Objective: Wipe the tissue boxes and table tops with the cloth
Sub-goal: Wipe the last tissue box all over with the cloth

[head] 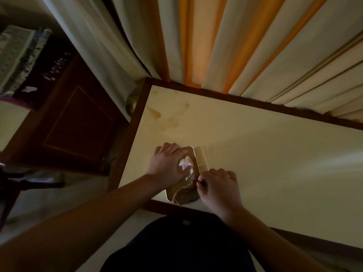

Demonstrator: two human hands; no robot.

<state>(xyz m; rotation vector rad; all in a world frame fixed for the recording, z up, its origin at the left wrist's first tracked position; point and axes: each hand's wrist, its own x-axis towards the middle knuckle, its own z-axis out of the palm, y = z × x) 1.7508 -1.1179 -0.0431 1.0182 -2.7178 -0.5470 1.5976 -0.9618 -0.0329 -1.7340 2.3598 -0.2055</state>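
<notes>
Tissue box (188,154) sits near the front edge of the table (275,154), tissue (185,163) poking out of the oval slot on top. Left hand (167,163) lies across the box's far-left side, fingers curled over its edge, holding it in place. Right hand (220,185) pinches a brown cloth (185,195), bunched on the box's near end.

Step in hand looks like wiping the box lid. Suggest: keep the left hand bracing so the box doesn't slide, sweep the cloth around the slot rather than across it, otherwise the tissue snags or gets pulled out. Then the sides.

Table has stains (167,114) toward the far-left corner; they'll probably need firmer passes later.
</notes>
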